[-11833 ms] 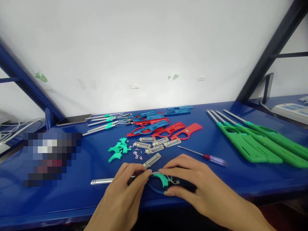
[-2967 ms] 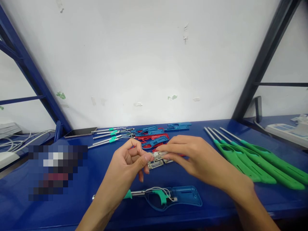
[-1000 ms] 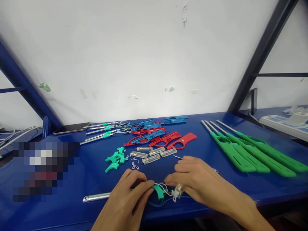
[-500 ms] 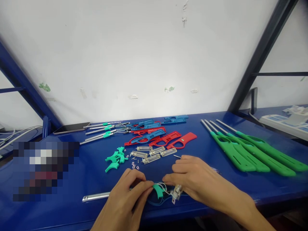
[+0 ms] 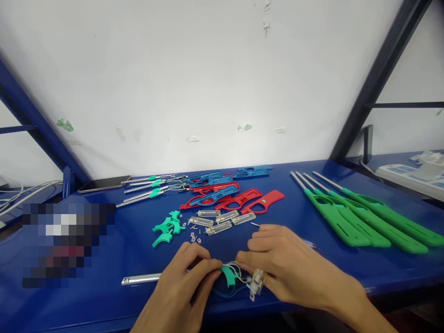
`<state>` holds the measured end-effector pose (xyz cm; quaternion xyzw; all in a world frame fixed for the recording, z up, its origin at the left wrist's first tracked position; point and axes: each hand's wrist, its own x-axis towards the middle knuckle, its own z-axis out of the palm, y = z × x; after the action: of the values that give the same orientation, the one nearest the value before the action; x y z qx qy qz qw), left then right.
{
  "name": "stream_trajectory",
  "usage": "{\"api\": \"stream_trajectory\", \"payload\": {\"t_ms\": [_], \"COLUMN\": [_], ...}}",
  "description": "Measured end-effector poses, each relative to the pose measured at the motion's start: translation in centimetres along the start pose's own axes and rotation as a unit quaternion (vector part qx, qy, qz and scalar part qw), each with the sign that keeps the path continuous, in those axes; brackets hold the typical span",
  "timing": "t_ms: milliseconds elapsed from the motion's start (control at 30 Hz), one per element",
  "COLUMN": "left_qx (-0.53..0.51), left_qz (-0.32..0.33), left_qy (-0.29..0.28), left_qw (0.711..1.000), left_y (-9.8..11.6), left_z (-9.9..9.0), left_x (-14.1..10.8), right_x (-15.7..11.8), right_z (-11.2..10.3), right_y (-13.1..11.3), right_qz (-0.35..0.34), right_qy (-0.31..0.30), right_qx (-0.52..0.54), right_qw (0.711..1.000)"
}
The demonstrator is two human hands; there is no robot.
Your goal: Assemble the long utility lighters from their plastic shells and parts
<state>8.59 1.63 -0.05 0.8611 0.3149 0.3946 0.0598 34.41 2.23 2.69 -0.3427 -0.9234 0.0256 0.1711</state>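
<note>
Near the table's front edge lies a part-built stick lighter with a metal tube (image 5: 141, 279), a green trigger (image 5: 229, 276) and a blue shell half (image 5: 227, 292) mostly under my hands. My left hand (image 5: 185, 277) is closed over it, thumb and forefinger pinching beside the trigger. White wires (image 5: 236, 273) loop over the trigger. With curled fingers, my right hand (image 5: 277, 259) pinches at the wires' far side. A clear fuel tank (image 5: 257, 281) with a small tag sits under its palm. Past its knuckles pokes a thin metal tip (image 5: 255, 224); its other end is hidden.
Loose green triggers (image 5: 163, 237), clear fuel tanks (image 5: 218, 227) and small metal bits lie beyond my hands. Farther back are red and blue shell halves (image 5: 239, 199) and wired tubes (image 5: 138, 199). Green lighters (image 5: 340, 222) lie right, a phone (image 5: 104, 184) back left.
Both hands keep nearly the same place and grip. The clear fuel tank under my right hand has shifted and tilted slightly. The whole view has moved a little.
</note>
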Motion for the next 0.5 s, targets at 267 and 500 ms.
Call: {"api": "stream_trajectory", "payload": {"t_ms": [267, 500], "left_qx": [0.011, 0.022], "left_qz": [0.006, 0.041], "left_qy": [0.005, 0.010], "left_qw": [1.000, 0.999], "left_y": [-0.09, -0.16], "left_z": [0.00, -0.03], "left_x": [-0.07, -0.19], "right_x": [0.22, 0.27], "right_z": [0.60, 1.02], "right_y": [0.18, 0.12], "right_qz": [-0.018, 0.005], "right_qy": [0.062, 0.096], "right_qx": [-0.004, 0.017], "right_qw": [0.998, 0.995]}}
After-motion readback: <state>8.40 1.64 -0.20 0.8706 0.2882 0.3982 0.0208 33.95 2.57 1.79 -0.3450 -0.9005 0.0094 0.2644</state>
